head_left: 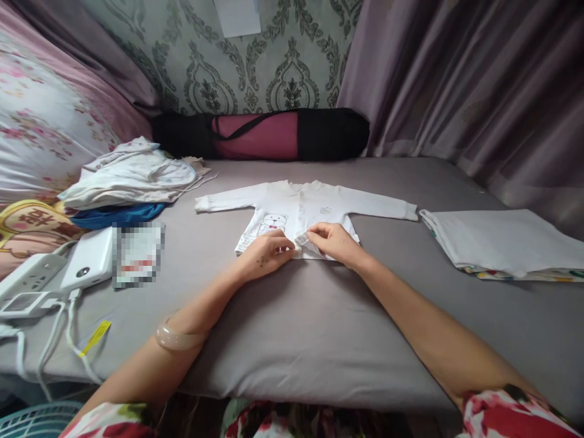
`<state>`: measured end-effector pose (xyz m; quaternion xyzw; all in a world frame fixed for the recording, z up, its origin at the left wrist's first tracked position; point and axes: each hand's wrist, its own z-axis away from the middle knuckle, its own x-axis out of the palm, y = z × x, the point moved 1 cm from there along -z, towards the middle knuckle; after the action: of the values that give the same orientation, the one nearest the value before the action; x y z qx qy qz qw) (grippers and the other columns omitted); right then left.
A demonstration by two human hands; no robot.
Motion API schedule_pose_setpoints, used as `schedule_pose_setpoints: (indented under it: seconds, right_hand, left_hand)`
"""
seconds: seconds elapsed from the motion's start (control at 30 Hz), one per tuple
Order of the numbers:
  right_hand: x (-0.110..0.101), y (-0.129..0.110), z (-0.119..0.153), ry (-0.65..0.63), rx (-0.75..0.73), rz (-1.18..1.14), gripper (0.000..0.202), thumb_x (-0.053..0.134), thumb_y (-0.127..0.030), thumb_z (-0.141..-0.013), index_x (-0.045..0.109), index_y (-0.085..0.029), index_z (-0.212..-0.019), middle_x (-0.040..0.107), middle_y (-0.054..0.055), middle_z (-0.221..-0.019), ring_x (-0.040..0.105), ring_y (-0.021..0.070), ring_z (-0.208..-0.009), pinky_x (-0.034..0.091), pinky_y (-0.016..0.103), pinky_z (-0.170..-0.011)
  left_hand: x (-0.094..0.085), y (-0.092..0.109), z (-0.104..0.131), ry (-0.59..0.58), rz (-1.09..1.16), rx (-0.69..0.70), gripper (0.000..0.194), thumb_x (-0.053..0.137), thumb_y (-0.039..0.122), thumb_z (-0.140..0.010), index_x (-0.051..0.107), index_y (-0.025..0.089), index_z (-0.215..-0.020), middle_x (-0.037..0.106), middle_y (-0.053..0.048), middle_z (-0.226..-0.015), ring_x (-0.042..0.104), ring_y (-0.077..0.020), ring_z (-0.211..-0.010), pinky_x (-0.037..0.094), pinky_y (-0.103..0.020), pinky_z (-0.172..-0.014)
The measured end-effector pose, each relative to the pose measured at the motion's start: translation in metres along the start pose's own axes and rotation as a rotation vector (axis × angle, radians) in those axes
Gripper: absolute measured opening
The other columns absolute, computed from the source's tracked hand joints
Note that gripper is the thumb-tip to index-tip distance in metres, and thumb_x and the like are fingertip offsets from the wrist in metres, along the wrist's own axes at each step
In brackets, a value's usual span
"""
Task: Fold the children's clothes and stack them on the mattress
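A small white long-sleeved baby shirt (283, 201) with a bear print lies spread on the grey sheet, its sleeves stretched to both sides and its collar away from me. My left hand (269, 252) is closed at the lower front edge, its fingertips pinching the hem near the middle. Just to the right, my right hand (335, 242) is closed too, with thumb and forefinger gripping the other front edge, which is lifted slightly. The two sets of fingertips are close together at the front opening. Whatever fastening may be there is too small to make out.
Left of the shirt lie a pile of clothes (132, 173), a white power bank (87, 258), a power strip (31, 277) with cables and a blurred packet (139, 254). A folded white cloth (506, 240) is at right. Behind lies a black and maroon bag (260, 135).
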<state>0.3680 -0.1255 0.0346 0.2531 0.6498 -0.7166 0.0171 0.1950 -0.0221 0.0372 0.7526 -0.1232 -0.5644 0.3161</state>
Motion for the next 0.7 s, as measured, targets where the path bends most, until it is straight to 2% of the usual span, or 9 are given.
schedule_pose_setpoints:
  seconds: [0.1,0.17,0.23,0.3,0.37,0.43,0.57,0.63,0.7]
  right_hand:
    - [0.001,0.002,0.002,-0.118,-0.103,0.128,0.022,0.052,-0.031,-0.083,0.067,-0.017,-0.075,0.061,-0.002,-0.066,0.053,0.0114,-0.06,0.039,0.023,-0.058]
    - [0.001,0.004,0.002,-0.165,-0.144,0.205,0.024,0.049,-0.028,-0.087,0.069,-0.017,-0.078,0.063,-0.001,-0.069,0.056,0.0126,-0.064,0.04,0.024,-0.061]
    - [0.002,0.004,0.004,-0.132,-0.179,0.285,0.023,0.048,-0.024,-0.089,0.071,-0.019,-0.089,0.067,0.001,-0.078,0.059,0.014,-0.072,0.043,0.025,-0.068]
    - [0.007,0.0,0.01,-0.102,-0.226,0.418,0.022,0.051,-0.02,-0.09,0.07,-0.02,-0.1,0.067,0.004,-0.091,0.06,0.0156,-0.084,0.043,0.026,-0.076]
    - [0.014,-0.007,0.02,-0.127,-0.262,0.595,0.022,0.051,-0.019,-0.091,0.069,-0.02,-0.103,0.064,0.006,-0.098,0.059,0.0168,-0.09,0.043,0.026,-0.079]
    - [0.02,-0.016,0.031,-0.205,-0.297,0.717,0.023,0.048,-0.02,-0.093,0.069,-0.02,-0.102,0.062,0.007,-0.101,0.059,0.0164,-0.087,0.042,0.026,-0.075]
    - [0.011,-0.025,0.026,-0.422,-0.408,0.654,0.021,0.051,-0.023,-0.091,0.072,-0.022,-0.094,0.066,0.003,-0.095,0.061,0.016,-0.083,0.043,0.025,-0.072]
    - [-0.006,-0.017,0.003,-0.354,-0.387,0.585,0.025,0.047,-0.024,-0.092,0.072,-0.021,-0.095,0.069,0.002,-0.089,0.062,0.0169,-0.085,0.045,0.026,-0.076]
    - [-0.029,0.0,-0.029,-0.069,-0.317,0.623,0.031,0.042,-0.025,-0.094,0.071,-0.016,-0.102,0.07,0.007,-0.101,0.062,0.0204,-0.096,0.045,0.031,-0.086]
  left_hand:
    - [0.002,0.004,0.002,-0.086,-0.052,0.066,0.026,0.051,0.037,-0.091,0.072,0.021,-0.09,0.062,-0.005,-0.086,0.056,-0.0144,-0.078,0.042,-0.024,-0.072]
    - [0.002,0.005,0.003,-0.114,-0.056,0.04,0.028,0.049,0.035,-0.092,0.07,0.019,-0.083,0.062,-0.003,-0.079,0.055,-0.0134,-0.073,0.041,-0.024,-0.069]
    - [0.0,0.003,0.002,-0.088,-0.061,-0.053,0.03,0.047,0.033,-0.092,0.068,0.018,-0.076,0.061,-0.002,-0.072,0.053,-0.0125,-0.066,0.04,-0.024,-0.065]
    - [-0.002,0.0,0.001,-0.002,-0.067,-0.122,0.027,0.046,0.03,-0.091,0.067,0.017,-0.079,0.062,-0.002,-0.073,0.053,-0.0126,-0.065,0.042,-0.024,-0.064]
    - [-0.001,-0.004,0.001,0.105,-0.067,-0.099,0.024,0.044,0.027,-0.091,0.066,0.017,-0.091,0.066,-0.005,-0.085,0.057,-0.0149,-0.074,0.046,-0.026,-0.07]
    - [0.001,-0.008,0.0,0.17,-0.065,-0.002,0.026,0.041,0.026,-0.093,0.064,0.018,-0.104,0.066,-0.008,-0.101,0.06,-0.0185,-0.092,0.048,-0.03,-0.082]
    - [0.011,-0.012,-0.003,0.134,-0.11,0.161,0.035,0.035,0.027,-0.098,0.057,0.018,-0.125,0.061,-0.011,-0.127,0.051,-0.0231,-0.123,0.041,-0.041,-0.105]
    - [0.016,-0.012,-0.005,0.053,-0.168,0.154,0.041,0.033,0.032,-0.099,0.051,0.018,-0.133,0.054,-0.011,-0.139,0.041,-0.0251,-0.135,0.034,-0.045,-0.112]
    - [0.021,-0.013,-0.007,-0.041,-0.235,0.107,0.046,0.032,0.037,-0.1,0.046,0.019,-0.139,0.045,-0.009,-0.148,0.03,-0.0265,-0.143,0.027,-0.048,-0.116]
